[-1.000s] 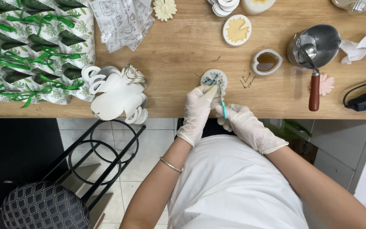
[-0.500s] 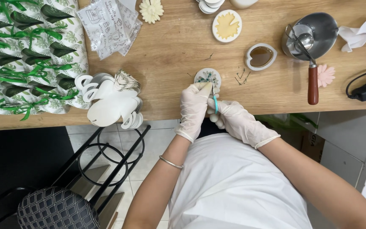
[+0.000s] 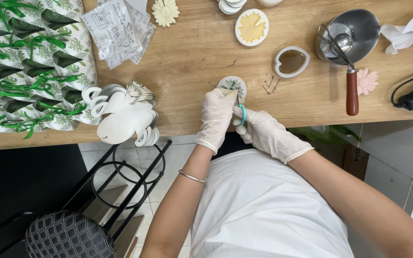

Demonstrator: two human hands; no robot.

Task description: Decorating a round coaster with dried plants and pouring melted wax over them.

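The left hand (image 3: 216, 117), gloved in white, was clenched in a pinch grip on a small pale piece (image 3: 231, 94), held at the near edge of the desk (image 3: 192, 62). The right hand (image 3: 264, 131), also gloved, was closed around a small teal-handled tool (image 3: 243, 113); its working tip met the pale piece from the near side. Whether the tool was a blade or a pair of fine scissors could not be told.

Judgement: the step in hand appeared to be trimming or dressing the edge of the held piece. The next move would call for a steady pinch by the left hand and a short, controlled stroke of the tool, kept clear of the glove fingertips, which sat just beside the tip.

The pale piece looked thin, flat and cream-coloured, partly hidden by the fingers. Just beyond it, on the desk, lay a small round white disc (image 3: 232, 84) with dark markings. A few small dark scraps (image 3: 269, 86) lay scattered to the right of the disc.

Farther out: a heart-shaped white mould (image 3: 291, 61) and a round white mould with a leaf-shaped yellow fill (image 3: 252, 26) lay far and right. A metal melting pot (image 3: 354, 31) with a wooden handle stood at far right, a pink flower shape (image 3: 366, 81) beside it. To the left, white cut-out shapes (image 3: 123, 119) overhung the desk edge, near green-ribboned cones (image 3: 25, 67).
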